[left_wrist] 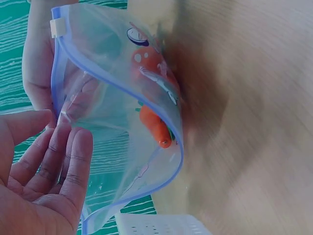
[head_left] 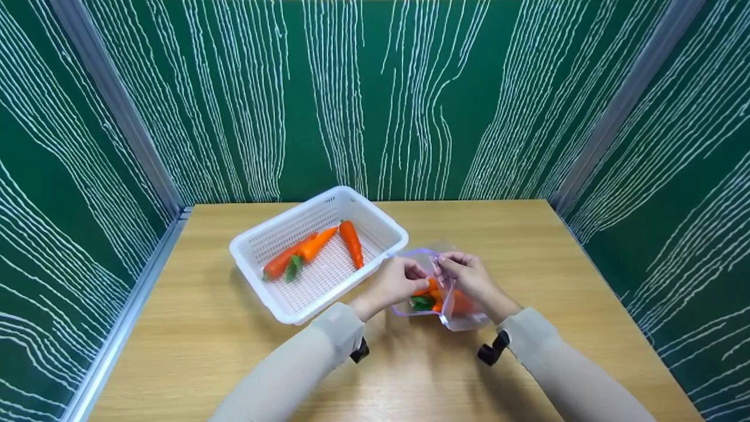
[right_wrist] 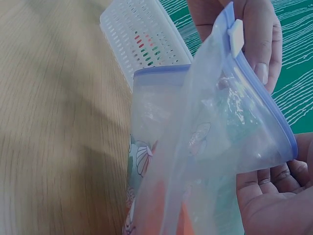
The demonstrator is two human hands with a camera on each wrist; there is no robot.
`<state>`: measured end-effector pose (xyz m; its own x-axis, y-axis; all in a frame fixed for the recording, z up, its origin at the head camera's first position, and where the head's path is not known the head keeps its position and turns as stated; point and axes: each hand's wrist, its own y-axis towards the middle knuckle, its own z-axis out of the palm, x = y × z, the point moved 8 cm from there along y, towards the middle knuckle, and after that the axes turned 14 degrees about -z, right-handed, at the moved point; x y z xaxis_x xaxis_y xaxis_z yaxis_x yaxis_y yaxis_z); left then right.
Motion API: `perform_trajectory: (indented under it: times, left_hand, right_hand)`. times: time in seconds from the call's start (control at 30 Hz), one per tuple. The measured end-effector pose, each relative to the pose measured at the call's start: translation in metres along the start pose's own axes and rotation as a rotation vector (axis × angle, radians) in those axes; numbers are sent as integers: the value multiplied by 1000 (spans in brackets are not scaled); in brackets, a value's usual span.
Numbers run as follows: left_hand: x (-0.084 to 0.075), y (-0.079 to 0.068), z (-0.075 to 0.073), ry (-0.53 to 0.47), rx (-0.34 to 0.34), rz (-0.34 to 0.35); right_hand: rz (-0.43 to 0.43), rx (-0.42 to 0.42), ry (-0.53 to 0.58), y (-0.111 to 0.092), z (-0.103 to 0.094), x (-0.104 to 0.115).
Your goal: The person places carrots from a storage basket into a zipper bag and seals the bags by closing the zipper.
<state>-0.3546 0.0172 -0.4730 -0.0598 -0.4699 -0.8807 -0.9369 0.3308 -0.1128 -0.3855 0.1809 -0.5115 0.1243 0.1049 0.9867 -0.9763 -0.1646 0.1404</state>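
Note:
A clear slider zip bag with a purple rim stands open-mouthed on the wooden table, orange carrots with some green leaf inside it. The thumb and fingertips of my left hand pinch at the rim, over the bag's mouth. On the opposite side my right hand grips the rim, its fingers showing through the plastic in the left wrist view. A pale slider sits at one end of the zip. Printed pictures cover part of the bag's side.
Left of the bag is a white perforated basket. Inside lie a red-orange carrot, an orange carrot with green leaves, and another carrot. Green panels with white wavy lines enclose the table at the back and sides.

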Motion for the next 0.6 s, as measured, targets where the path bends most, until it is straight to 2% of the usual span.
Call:
perform_trajectory:
  times: [0.3,0.6]
  left_hand:
    - [-5,-1,-13,36,-72,42]
    - [-4,-2,-22,23,-63,13]
  right_hand:
    - [18,-3,16,-1,0,-1]
    - [54,2,-20,-4,-1,-2]
